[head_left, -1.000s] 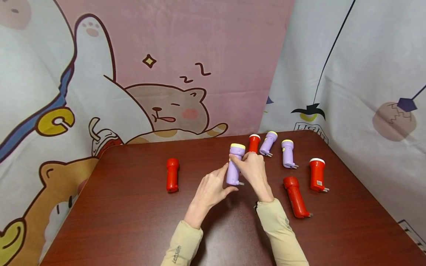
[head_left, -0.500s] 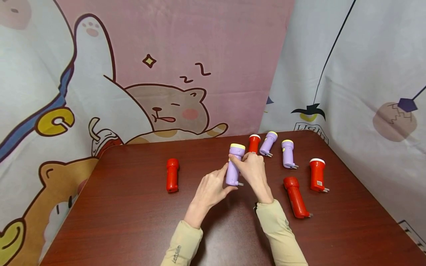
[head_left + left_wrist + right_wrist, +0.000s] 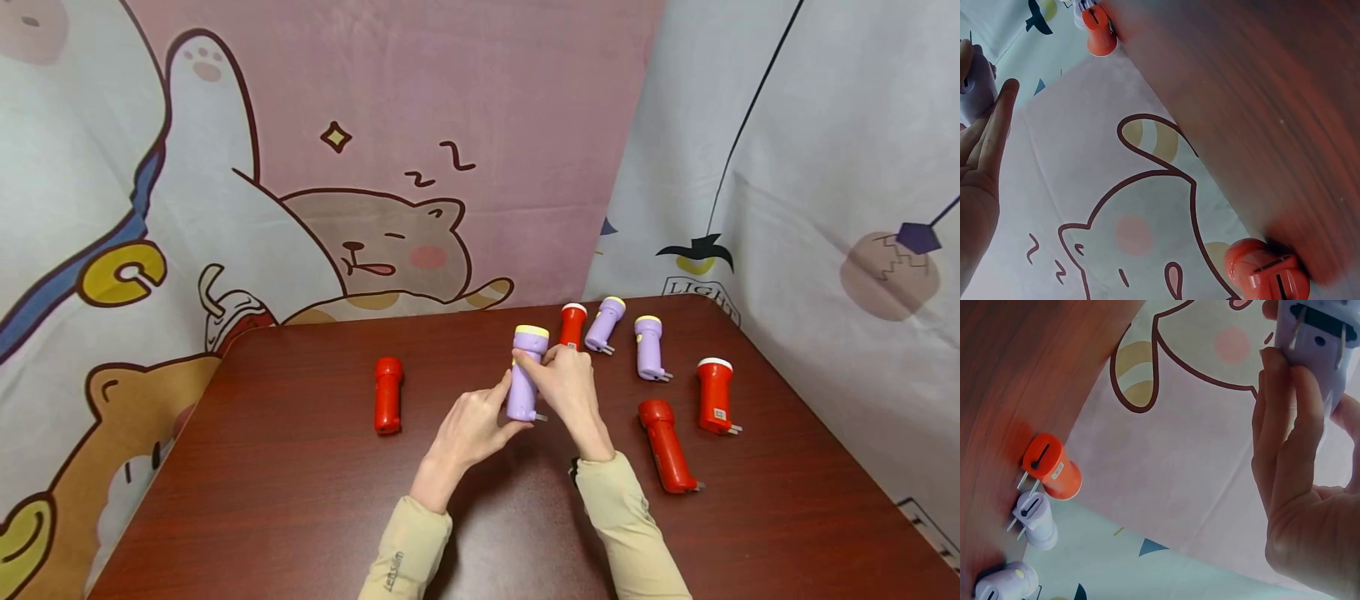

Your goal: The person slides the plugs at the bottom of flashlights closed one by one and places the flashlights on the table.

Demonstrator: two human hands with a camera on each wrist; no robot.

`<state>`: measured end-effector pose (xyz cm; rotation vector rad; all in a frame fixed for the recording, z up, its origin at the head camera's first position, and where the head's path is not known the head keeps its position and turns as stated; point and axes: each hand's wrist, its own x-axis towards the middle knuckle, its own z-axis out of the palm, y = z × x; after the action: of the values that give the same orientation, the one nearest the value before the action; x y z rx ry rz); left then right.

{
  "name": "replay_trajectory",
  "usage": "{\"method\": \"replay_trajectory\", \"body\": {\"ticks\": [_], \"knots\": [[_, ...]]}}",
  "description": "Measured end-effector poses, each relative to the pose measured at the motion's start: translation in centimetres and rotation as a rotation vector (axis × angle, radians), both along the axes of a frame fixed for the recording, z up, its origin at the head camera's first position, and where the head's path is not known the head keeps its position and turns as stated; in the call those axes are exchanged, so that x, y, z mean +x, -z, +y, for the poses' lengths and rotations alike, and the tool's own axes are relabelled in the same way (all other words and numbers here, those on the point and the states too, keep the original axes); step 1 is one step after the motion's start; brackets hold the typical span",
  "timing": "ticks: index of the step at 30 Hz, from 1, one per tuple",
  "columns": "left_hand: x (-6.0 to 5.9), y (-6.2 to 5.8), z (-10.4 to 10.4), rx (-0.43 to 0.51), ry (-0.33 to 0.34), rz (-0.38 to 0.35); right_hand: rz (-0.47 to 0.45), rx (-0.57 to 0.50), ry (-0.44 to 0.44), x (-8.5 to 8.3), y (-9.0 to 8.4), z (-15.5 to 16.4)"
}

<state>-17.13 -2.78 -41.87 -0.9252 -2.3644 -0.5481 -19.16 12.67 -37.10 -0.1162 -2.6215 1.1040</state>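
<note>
Delta vs half a second ago: the lilac plastic flashlight with a yellow lens rim (image 3: pixel 525 372) has shifted slightly left and toward the person, and both hands moved with it. Everything on the table is unchanged.

Right hand (image 3: pixel 572 385): comes in from the right, fingers curled round the upper body of the flashlight, index fingertip hooked over the side just under the yellow rim. Clamped on it. The right wrist view shows the fingers (image 3: pixel 1290 419) wrapped along the body, with the plug prongs at the base end pointing at the camera.

Left hand (image 3: pixel 471 427): below and to the left, index finger extended up along the flashlight's left side, thumb under the base near the prongs. Light pinch on the lower end. In the left wrist view the fingers are nearly straight beside the lilac body.

The flashlight is held upright above the dark red-brown wooden table (image 3: pixel 300 500), lens end up and away from the person, near the table's middle.

On the table: a red flashlight (image 3: pixel 387 394) alone at left; right of the hands, a red one with a white rim (image 3: pixel 572 324), two lilac ones (image 3: pixel 603 323) (image 3: pixel 648 346), and two more red ones (image 3: pixel 715 393) (image 3: pixel 665 454).
</note>
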Motion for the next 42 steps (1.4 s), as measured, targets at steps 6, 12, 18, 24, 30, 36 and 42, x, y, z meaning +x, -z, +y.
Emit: {"method": "replay_trajectory", "body": {"ticks": [6, 12, 18, 24, 30, 36, 42], "knots": [[0.01, -0.13, -0.15, -0.011, 0.002, 0.020, -0.005, -0.011, 0.000, 0.05, -0.06, -0.12], [0.09, -0.23, -0.25, -0.017, -0.003, 0.023, 0.004, 0.007, 0.003, 0.07, -0.10, -0.23], [-0.03, -0.01, -0.29, -0.007, 0.006, 0.023, 0.019, 0.013, 0.004, 0.02, 0.06, -0.22], [-0.12, 0.05, -0.31, -0.001, 0.016, 0.024, 0.029, 0.001, -0.003, 0.05, 0.16, -0.26], [-0.11, 0.10, -0.37, -0.007, 0.022, 0.043, 0.046, -0.018, -0.005, 0.13, 0.16, -0.35], [-0.06, 0.09, -0.46, -0.013, 0.021, 0.054, 0.050, -0.025, -0.006, 0.27, 0.08, -0.42], [-0.05, 0.09, -0.53, -0.013, 0.019, 0.074, 0.056, -0.024, -0.004, 0.31, 0.11, -0.44]]}}
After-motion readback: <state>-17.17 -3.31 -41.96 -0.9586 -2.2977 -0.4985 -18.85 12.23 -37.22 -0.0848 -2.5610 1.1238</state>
